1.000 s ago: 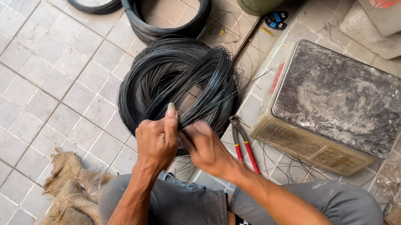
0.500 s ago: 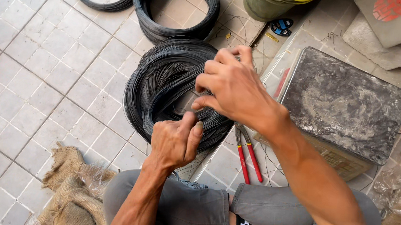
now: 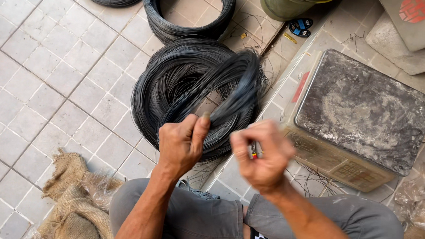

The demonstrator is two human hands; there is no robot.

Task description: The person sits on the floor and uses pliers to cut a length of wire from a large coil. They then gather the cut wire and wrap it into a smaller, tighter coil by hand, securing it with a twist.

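Two hands worked near your knees: your left hand pinched a bundle of black wire from the big coil on the tiles, while your blurred right hand, fingers curled, hid its grip; a scale sat right.

The wire coil lies on the floor, the scale to its right, another coil beyond, burlap sack near left.

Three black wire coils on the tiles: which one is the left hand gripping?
The nearest, biggest wire coil, just in front of the knees; the left hand pinches its strands. The other two coils lie farther off, untouched.
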